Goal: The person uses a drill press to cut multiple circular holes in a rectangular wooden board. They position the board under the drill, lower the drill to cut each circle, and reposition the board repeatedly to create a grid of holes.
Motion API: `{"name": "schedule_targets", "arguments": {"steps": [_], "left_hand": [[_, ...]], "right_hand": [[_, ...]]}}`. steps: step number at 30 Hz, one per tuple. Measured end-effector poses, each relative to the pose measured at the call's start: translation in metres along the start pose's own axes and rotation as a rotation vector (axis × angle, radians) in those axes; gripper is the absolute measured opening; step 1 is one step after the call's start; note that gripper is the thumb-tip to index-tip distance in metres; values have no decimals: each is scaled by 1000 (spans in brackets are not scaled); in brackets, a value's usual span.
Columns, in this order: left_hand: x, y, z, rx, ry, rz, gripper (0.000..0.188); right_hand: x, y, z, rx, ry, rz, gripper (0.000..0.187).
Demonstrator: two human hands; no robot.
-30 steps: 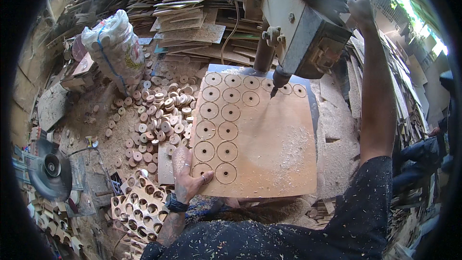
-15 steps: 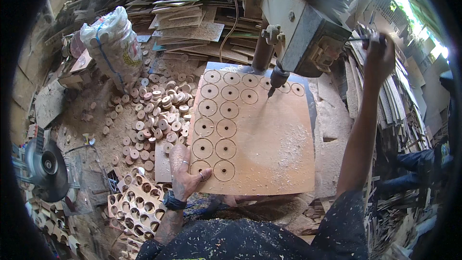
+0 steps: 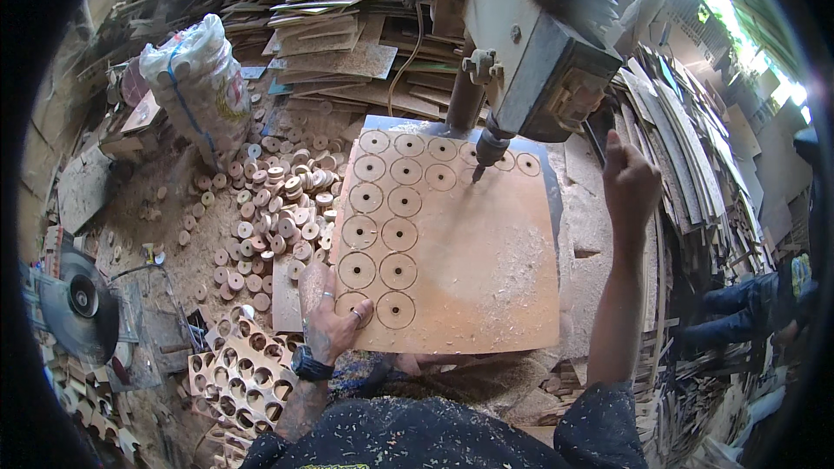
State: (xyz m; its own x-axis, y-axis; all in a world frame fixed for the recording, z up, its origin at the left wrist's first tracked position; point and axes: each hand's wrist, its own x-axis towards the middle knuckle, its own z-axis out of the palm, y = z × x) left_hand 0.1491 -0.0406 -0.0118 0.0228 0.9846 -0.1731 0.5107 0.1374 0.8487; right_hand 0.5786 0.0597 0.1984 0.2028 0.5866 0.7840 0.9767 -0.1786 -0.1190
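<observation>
A thin wooden board [image 3: 486, 269] lies flat under the drill press [image 3: 539, 52]. Ring-shaped cuts with dark centre holes run down its left side and along its far edge. My left hand [image 3: 334, 321] grips the board's near left corner, thumb on top; some fingers are hard to see. Pointing down at the board beyond its middle is the bit in the drill chuck [image 3: 493, 149]; whether its tip touches the wood I cannot tell. My right hand [image 3: 630, 178] is closed round the dark feed lever [image 3: 599, 126] at the right of the press head.
Small wooden discs [image 3: 287, 208] lie heaped left of the board. A white sack [image 3: 195, 78] stands behind them. Offcuts with round holes [image 3: 241, 373] and a fan-like round machine [image 3: 82, 295] are at near left. Stacked sheets [image 3: 334, 35] and leaning strips [image 3: 686, 148] surround the press.
My right hand has come down and toward me, swinging the lever. The chuck sits a little lower. My left hand keeps its place on the board, and the whole view has shifted slightly.
</observation>
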Motion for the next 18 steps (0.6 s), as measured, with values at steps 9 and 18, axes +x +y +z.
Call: {"name": "schedule_targets", "arguments": {"steps": [9,18], "left_hand": [[1,3,1,-44,32,37,95],[3,9,0,-98,18,10,94]], "right_hand": [[-38,17,79,246,53,261,49],[-55,32,140,303,225,215,41]]}}
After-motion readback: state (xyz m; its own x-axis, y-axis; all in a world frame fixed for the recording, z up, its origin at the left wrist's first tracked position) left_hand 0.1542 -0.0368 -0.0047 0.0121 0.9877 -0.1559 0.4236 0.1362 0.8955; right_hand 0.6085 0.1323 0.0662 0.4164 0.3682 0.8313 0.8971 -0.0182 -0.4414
